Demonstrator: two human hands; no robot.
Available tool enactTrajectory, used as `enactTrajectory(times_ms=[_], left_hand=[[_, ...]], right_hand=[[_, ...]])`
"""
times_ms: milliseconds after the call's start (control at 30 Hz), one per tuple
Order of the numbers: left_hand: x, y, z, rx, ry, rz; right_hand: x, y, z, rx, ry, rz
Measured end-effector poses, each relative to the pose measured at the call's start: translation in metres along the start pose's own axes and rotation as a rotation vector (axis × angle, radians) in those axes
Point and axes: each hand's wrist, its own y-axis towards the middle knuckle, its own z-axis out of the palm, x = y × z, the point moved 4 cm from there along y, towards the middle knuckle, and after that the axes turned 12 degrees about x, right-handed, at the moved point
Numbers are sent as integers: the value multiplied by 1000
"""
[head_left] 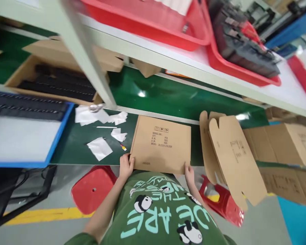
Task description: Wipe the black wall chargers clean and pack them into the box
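Note:
A closed brown cardboard box (163,146) with printed markings lies flat at the front edge of the green table, right before my body. My left hand (126,165) grips its near left corner, thumb on top and fingers curled at the side. At the near right corner, my right hand (189,173) holds the box edge, its fingers partly hidden. Left of the box are white paper pieces (100,148) and a small cable with a yellow connector (123,147). To the right lean flat, unfolded cardboard blanks (236,153).
Overhead runs a white shelf (153,61) with red trays (153,25), one holding black parts. An open carton (53,81) of black items and a blue-edged tray (25,139) stand left. Folded boxes (283,143) are stacked right. Red stools (93,190) sit below.

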Motion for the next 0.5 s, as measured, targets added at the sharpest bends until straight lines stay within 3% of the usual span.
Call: enactTrajectory(times_ms=[267,400,500], left_hand=[[-9,5,-3,-18,155,-154],[-37,7,-8,28,275,-202],[-75,7,-9,170,393,-173]], right_hand=[[-13,5,1,31,27,18],[-13,8,2,20,49,-6],[-15,10,3,15,72,-1]])
